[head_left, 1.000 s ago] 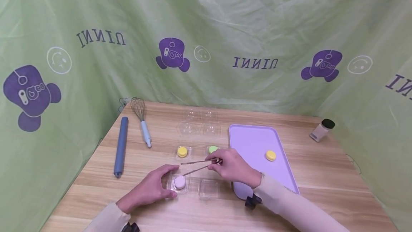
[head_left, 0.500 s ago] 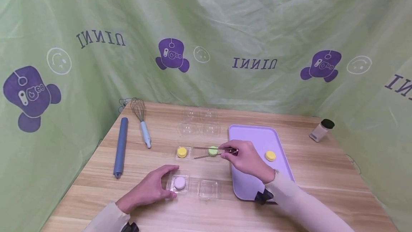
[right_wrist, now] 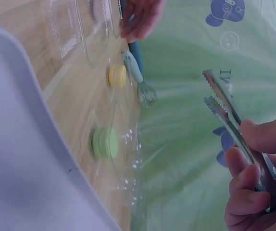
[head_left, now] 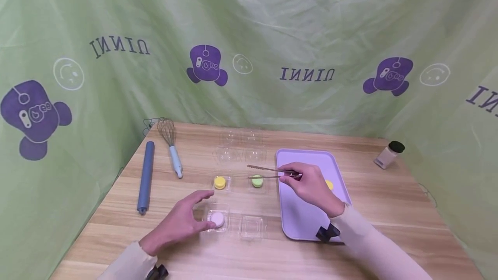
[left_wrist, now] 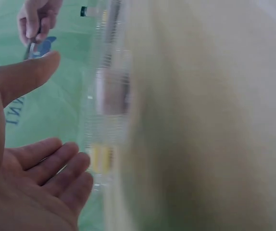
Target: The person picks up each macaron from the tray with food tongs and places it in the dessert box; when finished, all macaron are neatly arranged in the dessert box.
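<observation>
My right hand (head_left: 311,185) pinches a pair of metal tongs (right_wrist: 244,134) over the left part of the purple tray (head_left: 289,228). The serrated tips of the tongs stand apart with nothing between them. In the head view they overlap a green macaron (head_left: 257,181), which sits in a small clear plastic container. My left hand (head_left: 180,219) is held with thumb and fingers spread beside a clear container with a lilac macaron (head_left: 217,219) in it. Behind that, another clear container holds a yellow macaron (head_left: 219,182). A second yellow macaron (head_left: 329,184) lies on the tray, partly hidden by my right hand.
A clear container (head_left: 252,228) with no macaron stands front middle. Several clear domed lids (head_left: 254,154) lie toward the back. At left are a blue rolling pin (head_left: 146,176) and a whisk (head_left: 176,162). A black-capped jar (head_left: 389,154) stands at the far right.
My right hand has moved back and to the right with the tongs, from near the lilac macaron to above the tray. My left thumb and fingers have shifted slightly at the lilac macaron's container.
</observation>
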`<state>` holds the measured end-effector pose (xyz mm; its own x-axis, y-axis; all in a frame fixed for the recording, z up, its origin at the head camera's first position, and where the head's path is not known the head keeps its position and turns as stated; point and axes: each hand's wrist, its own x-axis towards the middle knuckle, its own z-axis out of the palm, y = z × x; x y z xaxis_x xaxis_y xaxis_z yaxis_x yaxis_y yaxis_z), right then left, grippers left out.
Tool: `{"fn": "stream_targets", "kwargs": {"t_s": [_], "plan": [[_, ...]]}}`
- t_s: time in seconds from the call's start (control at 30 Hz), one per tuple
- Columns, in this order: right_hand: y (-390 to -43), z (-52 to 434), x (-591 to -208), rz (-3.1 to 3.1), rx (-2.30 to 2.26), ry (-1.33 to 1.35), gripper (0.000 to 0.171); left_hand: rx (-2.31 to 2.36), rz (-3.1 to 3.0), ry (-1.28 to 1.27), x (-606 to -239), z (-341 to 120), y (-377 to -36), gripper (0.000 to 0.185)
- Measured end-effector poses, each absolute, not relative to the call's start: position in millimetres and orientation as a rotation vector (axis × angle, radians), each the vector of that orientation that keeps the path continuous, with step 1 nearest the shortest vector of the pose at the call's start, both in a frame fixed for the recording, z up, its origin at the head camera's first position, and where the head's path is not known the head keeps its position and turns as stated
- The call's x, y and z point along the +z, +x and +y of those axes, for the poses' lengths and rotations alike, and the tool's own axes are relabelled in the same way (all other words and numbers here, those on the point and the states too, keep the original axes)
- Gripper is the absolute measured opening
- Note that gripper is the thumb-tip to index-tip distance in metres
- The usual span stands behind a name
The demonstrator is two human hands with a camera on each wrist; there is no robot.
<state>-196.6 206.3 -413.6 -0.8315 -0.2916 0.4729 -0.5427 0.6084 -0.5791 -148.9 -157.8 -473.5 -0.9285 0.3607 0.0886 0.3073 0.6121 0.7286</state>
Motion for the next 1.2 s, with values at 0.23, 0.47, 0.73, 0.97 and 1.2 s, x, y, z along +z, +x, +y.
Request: {"fn": "stream_targets", "kwargs": {"t_s": [0.23,0.47,0.73,0.97,1.2], "plan": [[-201.5,213.5,-411.4,-2.514,1.077,0.593,0.02,1.204,2.815,0.718,-451.5,-143.2,-154.3,0.09],[-204.1,218.6,-411.6,-2.495,1.118,0.561,0.022,1.046,2.71,0.863,-448.3,-115.6,-154.4,0.094],[-203.2,222.3,-412.3,-2.501,1.138,0.531,0.021,0.853,2.67,0.948,-452.9,-94.2,-152.9,0.094],[-201.2,226.9,-410.8,-2.507,1.144,0.505,0.021,0.777,2.663,0.939,-458.0,-86.8,-152.6,0.094],[-200.6,232.8,-409.2,-2.501,1.133,0.481,0.021,0.742,2.672,0.969,-463.3,-84.7,-154.5,0.092]]}}
